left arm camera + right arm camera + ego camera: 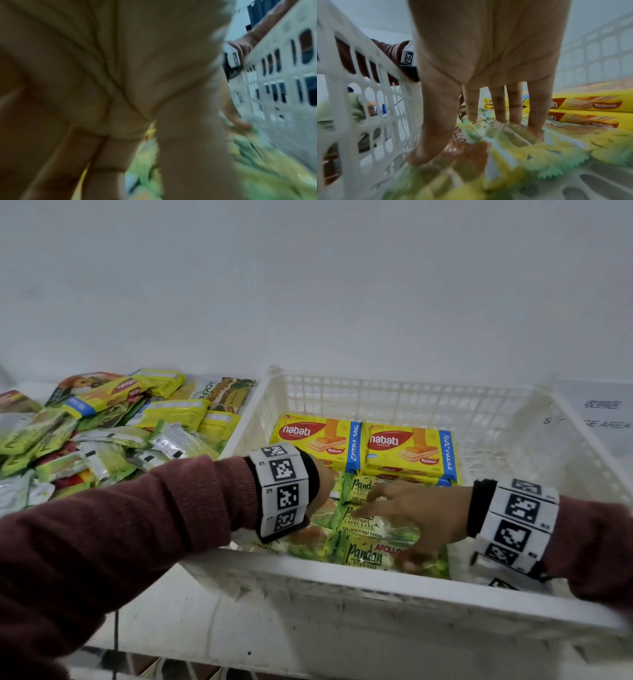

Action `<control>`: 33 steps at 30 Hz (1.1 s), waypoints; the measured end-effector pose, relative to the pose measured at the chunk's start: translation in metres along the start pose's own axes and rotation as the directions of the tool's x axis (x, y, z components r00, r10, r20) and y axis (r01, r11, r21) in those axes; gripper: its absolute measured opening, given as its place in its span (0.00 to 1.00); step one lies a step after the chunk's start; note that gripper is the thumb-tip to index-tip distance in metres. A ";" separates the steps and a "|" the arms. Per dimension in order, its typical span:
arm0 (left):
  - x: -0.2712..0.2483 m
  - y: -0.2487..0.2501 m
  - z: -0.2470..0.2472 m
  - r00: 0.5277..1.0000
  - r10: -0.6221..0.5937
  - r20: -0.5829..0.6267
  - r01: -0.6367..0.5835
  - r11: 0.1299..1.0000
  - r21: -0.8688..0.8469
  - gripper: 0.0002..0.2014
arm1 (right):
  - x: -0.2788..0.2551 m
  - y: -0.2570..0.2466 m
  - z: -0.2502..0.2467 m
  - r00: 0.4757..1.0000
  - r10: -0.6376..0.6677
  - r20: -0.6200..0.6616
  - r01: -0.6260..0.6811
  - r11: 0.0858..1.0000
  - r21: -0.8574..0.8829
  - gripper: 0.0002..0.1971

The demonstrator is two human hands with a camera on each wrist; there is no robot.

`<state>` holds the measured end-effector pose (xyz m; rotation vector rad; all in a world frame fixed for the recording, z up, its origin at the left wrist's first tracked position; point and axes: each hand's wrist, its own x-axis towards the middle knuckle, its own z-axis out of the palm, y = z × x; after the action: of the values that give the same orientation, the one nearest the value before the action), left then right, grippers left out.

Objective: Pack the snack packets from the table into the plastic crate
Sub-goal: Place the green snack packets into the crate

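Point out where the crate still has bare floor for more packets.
Free: the crate floor on the right, between the right wrist, the Nabati wafer packs and the right wall. Crowded: front-left, where both the left hand and right hand rest on pandan cake packets.

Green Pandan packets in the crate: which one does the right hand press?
The middle packet, under the right hand's straight fingers, between the far and near ones.

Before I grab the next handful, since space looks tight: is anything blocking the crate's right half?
Nothing visible does. The Pandan packets and nabati packs fill the left and middle of the crate; the right side shows bare floor.
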<state>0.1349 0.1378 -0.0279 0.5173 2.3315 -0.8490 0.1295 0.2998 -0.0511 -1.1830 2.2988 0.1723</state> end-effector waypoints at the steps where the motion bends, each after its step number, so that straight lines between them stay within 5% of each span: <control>1: 0.000 -0.005 -0.002 0.999 -0.018 -0.034 0.015 0.996 -0.084 0.27 | 0.000 0.002 -0.002 1.000 -0.003 -0.022 0.003 1.000 0.000 0.44; 4: 0.002 -0.015 0.000 1.000 -0.011 -0.016 0.008 0.987 -0.162 0.35 | 0.000 0.001 -0.001 0.999 0.029 -0.012 -0.030 0.998 -0.057 0.47; 8: 0.011 -0.004 0.021 0.971 -0.119 -0.206 0.073 0.973 -0.220 0.23 | 0.007 0.001 0.017 0.990 0.110 0.089 -0.100 0.989 -0.111 0.45; 12: 0.013 0.004 0.034 0.958 -0.101 -0.269 0.061 0.986 -0.154 0.21 | 0.010 0.004 0.019 0.987 0.108 0.117 -0.099 0.991 -0.086 0.49; 16: 0.017 -0.003 0.031 0.982 -0.066 -0.176 0.038 0.987 -0.158 0.32 | 0.012 0.008 0.022 0.988 0.106 0.115 -0.097 0.992 -0.079 0.50; 20: 0.001 -0.016 0.002 0.997 -0.052 -0.059 0.034 0.961 -0.273 0.32 | 0.006 0.005 0.008 0.993 0.081 0.086 -0.078 0.996 -0.031 0.46; 24: -0.029 -0.055 -0.029 0.958 -0.139 -0.250 -0.046 0.787 -0.616 0.24 | 0.000 -0.013 -0.029 0.992 -0.032 -0.124 0.039 0.998 0.048 0.39; 28: -0.072 -0.095 -0.033 0.859 -0.310 -0.408 -0.161 0.593 -0.789 0.13 | 0.025 -0.047 -0.052 0.982 -0.139 -0.126 0.125 0.986 -0.110 0.34; 30: -0.090 -0.110 -0.024 0.818 -0.383 -0.429 -0.189 0.525 -0.830 0.12 | 0.043 -0.063 -0.055 0.980 -0.154 -0.129 0.134 0.979 -0.153 0.34; 33: -0.100 -0.124 0.007 0.822 -0.451 -0.348 -0.124 0.455 -0.882 0.12 | 0.067 -0.084 -0.046 0.984 -0.123 -0.130 0.094 0.973 -0.212 0.33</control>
<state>0.1459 0.0287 0.0876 0.0132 2.9467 0.6549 0.1450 0.1850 -0.0360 -1.4648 2.3752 0.2997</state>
